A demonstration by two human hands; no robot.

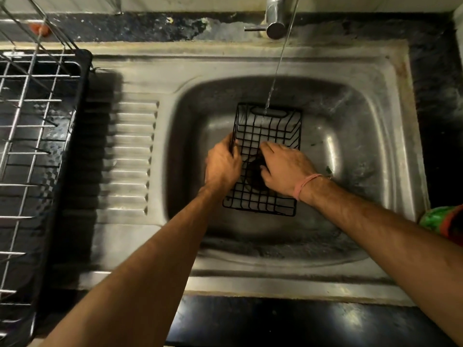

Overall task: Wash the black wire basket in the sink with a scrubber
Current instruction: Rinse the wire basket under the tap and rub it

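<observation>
- We hold the black wire basket [265, 151] down in the sink [350, 116], under the stream from the tap [275, 18].
- Our left hand [221, 166] curls its fingers round the basket's left rim.
- Our right hand [285, 166] reaches inside the basket, fingers bent over something dark; we cannot tell whether it is the scrubber.
- A dish rack [32, 136] stands well left of our fingers.

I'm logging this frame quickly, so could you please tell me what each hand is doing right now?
Left hand: grips the left rim of the black wire basket.
Right hand: fingers curled inside the basket; whether it holds a scrubber cannot be told.
</observation>
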